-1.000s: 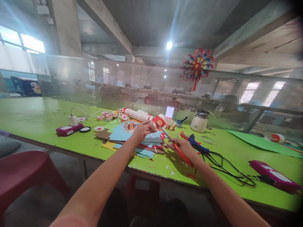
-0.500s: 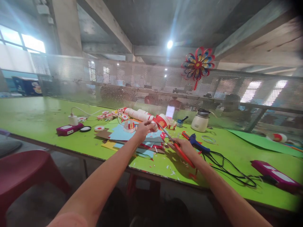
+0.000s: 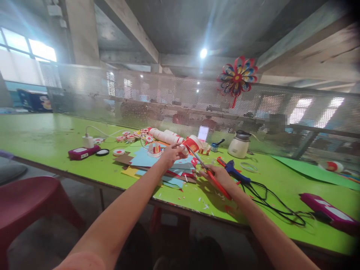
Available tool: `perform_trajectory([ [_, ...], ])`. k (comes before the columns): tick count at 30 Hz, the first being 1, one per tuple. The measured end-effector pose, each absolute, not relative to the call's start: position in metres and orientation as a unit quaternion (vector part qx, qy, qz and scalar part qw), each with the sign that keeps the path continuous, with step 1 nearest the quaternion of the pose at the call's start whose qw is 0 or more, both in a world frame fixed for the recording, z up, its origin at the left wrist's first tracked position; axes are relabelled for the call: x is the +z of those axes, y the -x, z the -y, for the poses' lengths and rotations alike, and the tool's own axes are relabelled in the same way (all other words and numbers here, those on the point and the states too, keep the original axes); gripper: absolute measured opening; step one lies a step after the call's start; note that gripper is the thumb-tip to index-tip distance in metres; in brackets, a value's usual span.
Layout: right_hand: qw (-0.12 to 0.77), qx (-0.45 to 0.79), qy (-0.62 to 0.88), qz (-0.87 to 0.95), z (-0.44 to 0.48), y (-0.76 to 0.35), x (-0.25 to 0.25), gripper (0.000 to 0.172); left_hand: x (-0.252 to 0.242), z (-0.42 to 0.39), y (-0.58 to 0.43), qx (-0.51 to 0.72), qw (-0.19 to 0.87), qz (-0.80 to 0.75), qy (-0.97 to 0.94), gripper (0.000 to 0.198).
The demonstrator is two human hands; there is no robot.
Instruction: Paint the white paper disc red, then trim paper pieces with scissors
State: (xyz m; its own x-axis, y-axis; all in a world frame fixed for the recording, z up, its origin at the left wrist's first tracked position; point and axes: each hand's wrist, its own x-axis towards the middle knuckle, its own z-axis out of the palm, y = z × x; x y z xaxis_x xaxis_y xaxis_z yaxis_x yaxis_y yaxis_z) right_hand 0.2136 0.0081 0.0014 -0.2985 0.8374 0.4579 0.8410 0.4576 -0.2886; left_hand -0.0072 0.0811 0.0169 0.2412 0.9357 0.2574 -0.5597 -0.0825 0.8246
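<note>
Red-handled scissors [image 3: 216,183] are gripped in my right hand [image 3: 218,176], their blades pointing up and left to a red and white paper cup [image 3: 192,143]. My left hand [image 3: 171,154] is closed round the near, white end of that cup. Beneath the hands lies a pile of light blue sheets [image 3: 146,159], with brown, red and yellow paper among them. A cut cup piece [image 3: 154,149] stands on the pile, left of my left hand. Small white and red scraps lie on the green table [image 3: 174,197] below the scissors.
Stacked white cups [image 3: 165,136] lie behind the pile. To the right are a blue glue gun [image 3: 237,172] with black cables, a cream kettle [image 3: 239,144] and a purple power box [image 3: 327,212]. Another purple box [image 3: 83,152] is at left. A mesh partition [image 3: 157,101] runs behind.
The whole view has shifted slightly to the right within the frame. Both hands keep nearly the same hold on the cup and the scissors.
</note>
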Motion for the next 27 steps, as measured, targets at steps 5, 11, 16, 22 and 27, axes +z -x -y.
perform_trajectory([
  [5,0.281,0.005,0.525,0.804,-0.0038,-0.2132,0.0053,0.042,0.0163,-0.0801,0.0029,0.586,0.63,-0.208,-0.465,0.034],
  [11,0.275,0.003,0.529,0.803,-0.0024,-0.2132,0.007,0.039,0.0169,-0.0784,0.0036,0.591,0.614,-0.217,-0.476,0.042],
  [16,0.277,-0.003,0.527,0.804,-0.0049,-0.2146,0.004,0.036,0.0172,-0.0774,0.004,0.601,0.6,-0.229,-0.476,0.046],
  [22,0.269,-0.006,0.525,0.807,-0.0074,-0.217,0.0026,0.036,0.0204,-0.0766,0.0067,0.594,0.615,-0.224,-0.468,0.041],
  [27,0.272,-0.012,0.522,0.808,-0.0053,-0.2142,0.0032,0.037,0.0219,-0.078,0.0095,0.597,0.609,-0.23,-0.47,0.046],
])
